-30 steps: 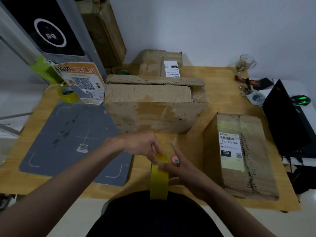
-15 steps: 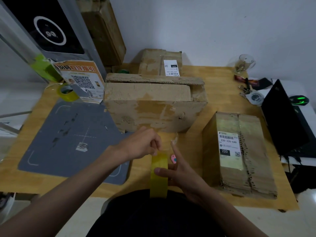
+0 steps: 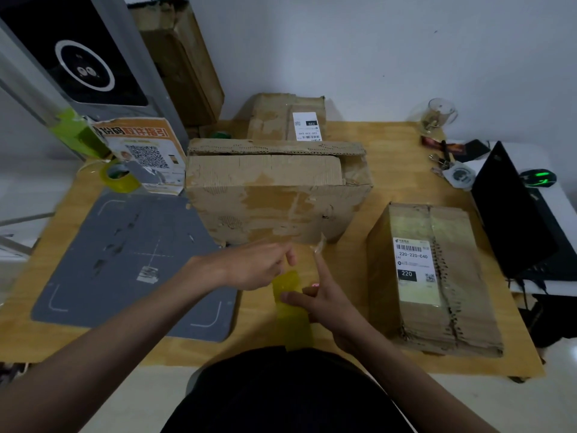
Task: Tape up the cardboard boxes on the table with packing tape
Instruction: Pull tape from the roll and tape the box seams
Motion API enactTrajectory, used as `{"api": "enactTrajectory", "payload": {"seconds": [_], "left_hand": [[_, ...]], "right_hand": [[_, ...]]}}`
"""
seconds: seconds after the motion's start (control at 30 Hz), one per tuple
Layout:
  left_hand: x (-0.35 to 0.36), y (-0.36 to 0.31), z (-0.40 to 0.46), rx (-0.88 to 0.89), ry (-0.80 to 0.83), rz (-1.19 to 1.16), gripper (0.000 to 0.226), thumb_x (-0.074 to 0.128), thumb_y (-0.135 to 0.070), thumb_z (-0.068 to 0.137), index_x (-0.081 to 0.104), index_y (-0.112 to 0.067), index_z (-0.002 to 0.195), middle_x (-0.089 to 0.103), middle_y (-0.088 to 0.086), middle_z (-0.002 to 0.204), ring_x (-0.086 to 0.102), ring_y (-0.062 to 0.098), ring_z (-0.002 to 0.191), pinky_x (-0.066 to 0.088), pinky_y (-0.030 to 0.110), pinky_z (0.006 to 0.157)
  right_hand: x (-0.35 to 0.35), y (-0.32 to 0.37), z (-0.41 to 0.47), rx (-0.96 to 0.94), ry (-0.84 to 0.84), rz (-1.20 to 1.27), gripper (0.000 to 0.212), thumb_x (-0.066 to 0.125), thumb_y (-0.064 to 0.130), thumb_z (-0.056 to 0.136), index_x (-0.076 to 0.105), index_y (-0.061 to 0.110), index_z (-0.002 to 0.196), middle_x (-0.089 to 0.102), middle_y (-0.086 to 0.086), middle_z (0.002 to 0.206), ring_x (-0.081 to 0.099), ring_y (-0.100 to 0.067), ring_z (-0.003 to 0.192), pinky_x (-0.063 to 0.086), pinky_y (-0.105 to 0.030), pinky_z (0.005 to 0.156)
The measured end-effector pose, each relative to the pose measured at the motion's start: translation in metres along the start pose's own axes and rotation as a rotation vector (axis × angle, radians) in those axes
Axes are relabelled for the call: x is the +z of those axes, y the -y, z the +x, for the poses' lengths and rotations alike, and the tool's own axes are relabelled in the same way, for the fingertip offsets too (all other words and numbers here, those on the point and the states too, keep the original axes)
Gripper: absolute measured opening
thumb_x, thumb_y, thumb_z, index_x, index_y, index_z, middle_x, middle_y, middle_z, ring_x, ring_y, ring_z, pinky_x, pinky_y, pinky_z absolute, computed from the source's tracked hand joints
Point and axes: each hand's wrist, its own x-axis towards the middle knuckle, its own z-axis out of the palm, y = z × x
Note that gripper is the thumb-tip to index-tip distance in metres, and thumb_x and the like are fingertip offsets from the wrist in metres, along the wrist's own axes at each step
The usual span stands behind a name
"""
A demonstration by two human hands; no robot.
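A yellow tape roll stands on edge near the table's front, in front of a large worn cardboard box whose top flaps sit loosely closed. My right hand holds the roll with thumb across its face and index finger raised. A clear strip of tape sticks up from that fingertip. My left hand hovers just left of the roll's top, fingers curled, pinching at the tape's edge. A taped box with a white label lies to the right. A third box stands at the back.
A grey mat covers the table's left part. A second tape roll and an orange QR sign stand behind it. At the right are a black laptop, a mouse, keys and a glass.
My left hand has moved up and slightly left off the roll's top. My right index finger has straightened upward, with the clear tape end lifted on it.
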Motion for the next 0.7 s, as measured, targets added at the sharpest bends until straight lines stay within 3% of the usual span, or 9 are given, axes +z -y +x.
{"api": "enactTrajectory", "payload": {"seconds": [0.07, 0.17, 0.3, 0.43, 0.53, 0.6, 0.7], "left_hand": [[0.005, 0.004, 0.005, -0.056, -0.037, 0.034, 0.019, 0.061, -0.030, 0.100, 0.060, -0.023, 0.118, 0.051, -0.015, 0.092, 0.053, 0.011, 0.092, 0.048, 0.032, 0.081], [0.010, 0.009, 0.013, -0.129, -0.217, -0.048, 0.006, 0.074, -0.021, 0.091, 0.077, -0.015, 0.091, 0.066, -0.011, 0.083, 0.059, 0.004, 0.079, 0.047, 0.023, 0.070], [0.008, 0.014, 0.021, -0.186, -0.286, -0.083, 0.021, 0.072, -0.010, 0.089, 0.074, -0.021, 0.072, 0.065, -0.015, 0.069, 0.059, -0.003, 0.067, 0.039, 0.008, 0.053], [0.006, 0.006, 0.023, -0.192, -0.372, -0.059, 0.029, 0.059, -0.001, 0.092, 0.074, -0.018, 0.074, 0.066, -0.010, 0.074, 0.058, 0.000, 0.067, 0.051, 0.024, 0.062], [0.000, 0.004, 0.019, -0.167, -0.475, -0.131, 0.022, 0.070, -0.010, 0.091, 0.073, -0.023, 0.074, 0.064, -0.016, 0.070, 0.058, -0.004, 0.067, 0.043, 0.015, 0.058], [-0.005, 0.004, 0.016, -0.123, -0.477, -0.149, 0.020, 0.073, -0.015, 0.090, 0.071, -0.026, 0.073, 0.066, -0.012, 0.071, 0.058, -0.001, 0.068, 0.047, 0.019, 0.061], [-0.008, 0.014, 0.015, -0.030, -0.390, -0.222, 0.014, 0.074, -0.025, 0.090, 0.067, -0.026, 0.077, 0.063, -0.002, 0.089, 0.060, 0.009, 0.082, 0.055, 0.040, 0.083]], "right_hand": [[-0.002, -0.006, 0.004, -0.030, -0.057, -0.035, 0.095, 0.082, 0.025, 0.083, 0.020, 0.041, 0.153, 0.066, 0.011, 0.070, 0.060, -0.005, 0.065, 0.054, -0.034, 0.062], [-0.002, -0.011, 0.005, -0.015, -0.093, -0.098, 0.107, 0.080, 0.022, 0.085, 0.004, 0.036, 0.159, 0.072, 0.002, 0.091, 0.068, -0.013, 0.079, 0.055, -0.031, 0.070], [-0.006, -0.007, 0.004, -0.023, -0.072, -0.115, 0.109, 0.076, 0.023, 0.087, -0.004, 0.045, 0.157, 0.069, -0.001, 0.112, 0.066, -0.020, 0.100, 0.056, -0.041, 0.086], [-0.001, 0.001, 0.011, -0.048, -0.095, -0.132, 0.109, 0.077, 0.026, 0.086, -0.004, 0.052, 0.155, 0.058, 0.000, 0.121, 0.060, -0.020, 0.110, 0.052, -0.043, 0.095], [-0.004, 0.002, 0.025, -0.071, -0.179, -0.101, 0.100, 0.073, 0.025, 0.092, 0.000, 0.047, 0.157, 0.052, -0.001, 0.139, 0.058, -0.024, 0.117, 0.050, -0.046, 0.102], [-0.009, -0.001, 0.028, -0.083, -0.180, -0.087, 0.095, 0.072, 0.029, 0.093, 0.004, 0.045, 0.158, 0.057, -0.001, 0.134, 0.061, -0.022, 0.110, 0.054, -0.040, 0.094], [-0.014, -0.011, 0.025, -0.102, -0.122, -0.072, 0.095, 0.073, 0.026, 0.092, 0.006, 0.044, 0.157, 0.068, -0.004, 0.114, 0.068, -0.016, 0.099, 0.056, -0.021, 0.071]]}}
